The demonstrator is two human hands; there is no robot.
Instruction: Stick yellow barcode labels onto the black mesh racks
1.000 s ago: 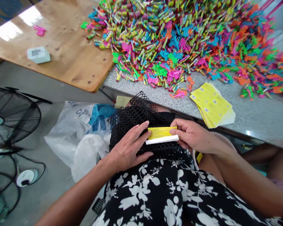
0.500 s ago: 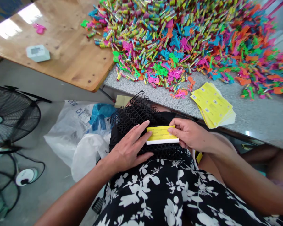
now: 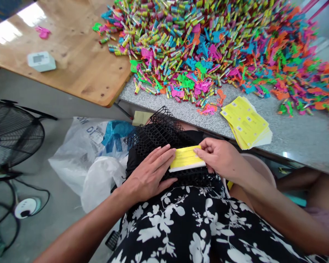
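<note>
A yellow printed card sheet with a white lower edge lies over a black plastic mesh on my lap. My right hand pinches its right end between thumb and fingers. At the left end, my left hand rests flat with fingers stretched out, the fingertips touching the card and the thumb apart below. A stack of yellow printed sheets sits fanned at the front edge of the grey stone-topped table, beyond my right hand.
Small colourful tubes and plastic pieces are heaped across the grey tabletop. The wooden table at left bears a white box-shaped device and a pink piece. Plastic bags and a black fan stand on the floor.
The card has tilted slightly, its left end lower. My left hand's fingers have drawn closer together over that end; my right hand keeps its pinch.
</note>
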